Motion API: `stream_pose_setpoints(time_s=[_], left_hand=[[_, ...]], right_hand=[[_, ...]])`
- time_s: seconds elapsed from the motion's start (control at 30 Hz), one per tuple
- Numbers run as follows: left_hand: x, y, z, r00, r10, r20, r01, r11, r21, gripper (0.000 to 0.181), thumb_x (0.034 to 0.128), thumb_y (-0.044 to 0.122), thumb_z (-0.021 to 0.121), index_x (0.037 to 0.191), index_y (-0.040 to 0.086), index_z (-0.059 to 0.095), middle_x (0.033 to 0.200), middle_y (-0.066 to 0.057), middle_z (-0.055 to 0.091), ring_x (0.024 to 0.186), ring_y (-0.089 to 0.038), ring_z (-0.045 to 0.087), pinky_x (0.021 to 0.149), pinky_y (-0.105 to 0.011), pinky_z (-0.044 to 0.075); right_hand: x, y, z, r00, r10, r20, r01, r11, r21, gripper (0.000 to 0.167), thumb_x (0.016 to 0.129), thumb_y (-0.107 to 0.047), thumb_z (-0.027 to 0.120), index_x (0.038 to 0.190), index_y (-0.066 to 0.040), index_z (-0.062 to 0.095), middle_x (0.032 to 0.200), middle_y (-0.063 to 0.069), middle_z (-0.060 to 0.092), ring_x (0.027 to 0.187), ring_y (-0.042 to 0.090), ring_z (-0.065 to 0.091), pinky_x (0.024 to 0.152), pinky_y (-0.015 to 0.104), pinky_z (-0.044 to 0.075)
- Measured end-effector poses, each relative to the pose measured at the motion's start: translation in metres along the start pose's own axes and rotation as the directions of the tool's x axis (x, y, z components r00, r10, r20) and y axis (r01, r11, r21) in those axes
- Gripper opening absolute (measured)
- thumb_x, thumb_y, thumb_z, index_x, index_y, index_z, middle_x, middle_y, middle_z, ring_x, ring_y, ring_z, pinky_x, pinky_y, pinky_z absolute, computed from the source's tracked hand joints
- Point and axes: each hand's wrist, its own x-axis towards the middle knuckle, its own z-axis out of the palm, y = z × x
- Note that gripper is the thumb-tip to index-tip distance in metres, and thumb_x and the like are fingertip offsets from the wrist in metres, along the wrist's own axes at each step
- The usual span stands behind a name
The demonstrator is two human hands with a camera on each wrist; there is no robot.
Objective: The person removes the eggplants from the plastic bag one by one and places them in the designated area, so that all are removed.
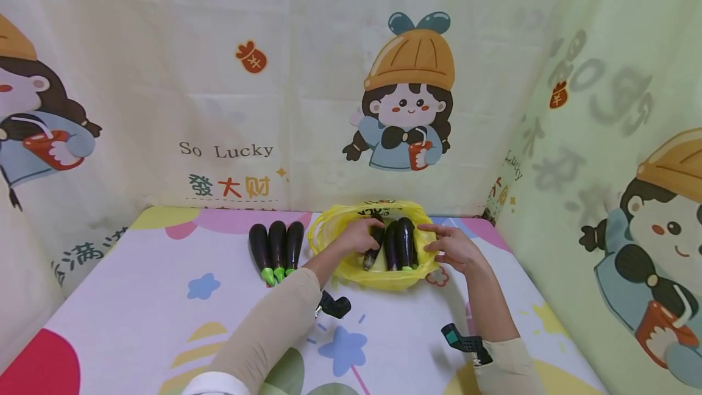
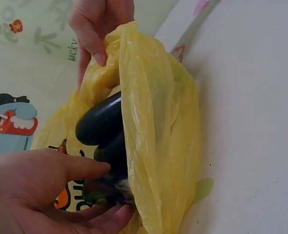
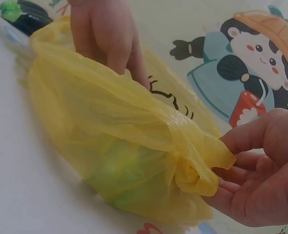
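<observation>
Glossy dark-purple elongated eggplant (image 1: 373, 253) is held inside yellow plastic bag (image 1: 378, 281), between part-closed thumb and fingers of left hand (image 1: 362, 235); bag edge is pinched by half-curled right hand (image 1: 458, 249).

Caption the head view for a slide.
Left hand on an eggplant in a yellow bag, right hand holding the bag, three eggplants lying outside it.

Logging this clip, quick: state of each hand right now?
Left hand: closed, holding an eggplant in the bag.
Right hand: closed, pinching the bag's edge.
</observation>
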Motion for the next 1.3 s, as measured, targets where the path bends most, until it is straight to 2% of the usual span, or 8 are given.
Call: stream_pose_setpoints(time_s=[0.13,0.27,0.37,0.67,0.9,1.2,1.27,1.3], left_hand=[[0.002,-0.001,0.002,1.0,0.012,-0.002,-0.012,1.0,0.014,0.059,0.0901,0.0,0.072,0.144,0.021,0.062,0.116,-0.012,0.07,0.045,-0.011,0.035,0.049,-0.025,0.038],[0.004,-0.002,0.003,1.0,0.026,0.004,-0.026,0.999,0.025,0.061,0.0888,-0.002,0.071,0.145,0.018,0.061,0.09,-0.008,0.073,0.045,-0.011,0.033,0.046,-0.024,0.035],[0.006,-0.003,0.004,1.0,0.029,0.0,-0.029,0.999,0.019,0.061,0.088,-0.003,0.071,0.144,0.018,0.062,0.078,-0.005,0.07,0.044,-0.011,0.033,0.046,-0.025,0.036],[0.007,-0.007,0.007,1.0,-0.001,-0.008,0.0,0.998,-0.056,0.058,0.0889,-0.002,0.069,0.143,0.018,0.063,0.09,-0.007,0.07,0.045,-0.012,0.036,0.052,-0.03,0.042],[0.01,-0.008,0.006,1.0,0.01,-0.027,-0.012,0.997,-0.076,0.059,0.0853,-0.005,0.069,0.139,0.017,0.066,0.073,-0.004,0.066,0.043,-0.012,0.034,0.045,-0.026,0.038],[0.004,-0.006,0.001,0.999,0.0,-0.041,-0.005,0.994,-0.108,0.058,0.0862,-0.005,0.069,0.139,0.02,0.067,0.095,-0.007,0.071,0.046,-0.012,0.037,0.051,-0.029,0.043],[0.0,-0.005,-0.002,0.999,0.004,-0.035,-0.009,0.99,-0.137,0.058,0.0863,-0.004,0.068,0.139,0.019,0.066,0.08,-0.005,0.066,0.046,-0.011,0.035,0.053,-0.031,0.044],[-0.002,-0.005,-0.003,0.999,0.01,-0.034,-0.015,0.989,-0.15,0.058,0.0862,-0.004,0.069,0.14,0.019,0.066,0.078,-0.004,0.064,0.047,-0.011,0.035,0.053,-0.03,0.045]], right_hand=[[0.0,0.0,0.0,1.0,0.002,0.001,-0.002,1.0,-0.003,0.057,0.095,0.001,0.064,0.15,-0.009,0.056,0.154,0.019,0.046,0.116,0.028,0.059,0.087,0.033,0.061],[0.001,0.001,0.0,1.0,0.007,0.005,-0.007,1.0,-0.014,0.057,0.096,0.0,0.064,0.151,-0.009,0.055,0.155,0.019,0.044,0.117,0.028,0.058,0.089,0.033,0.061],[0.001,0.0,0.0,1.0,0.006,0.002,-0.006,1.0,-0.013,0.056,0.096,-0.001,0.064,0.151,-0.009,0.055,0.155,0.018,0.044,0.117,0.028,0.058,0.089,0.033,0.061],[0.001,0.0,0.0,1.0,0.006,0.006,-0.006,1.0,-0.005,0.056,0.095,-0.001,0.065,0.15,-0.009,0.055,0.157,0.018,0.044,0.118,0.028,0.058,0.089,0.032,0.06],[0.0,0.0,0.0,1.0,0.002,0.006,-0.002,1.0,-0.018,0.057,0.096,-0.002,0.065,0.151,-0.009,0.055,0.156,0.019,0.044,0.118,0.028,0.058,0.089,0.032,0.061],[-0.002,-0.002,0.001,1.0,-0.013,0.017,0.013,1.0,-0.004,0.057,0.095,-0.001,0.065,0.151,-0.008,0.054,0.157,0.019,0.044,0.119,0.028,0.057,0.089,0.033,0.06],[-0.003,-0.002,0.001,1.0,-0.02,0.021,0.02,1.0,-0.006,0.057,0.096,-0.001,0.065,0.152,-0.007,0.053,0.157,0.02,0.043,0.118,0.027,0.058,0.089,0.033,0.061],[-0.003,-0.002,0.001,1.0,-0.022,0.022,0.022,1.0,-0.005,0.057,0.096,-0.001,0.064,0.152,-0.007,0.053,0.157,0.02,0.043,0.117,0.027,0.058,0.089,0.033,0.061]])
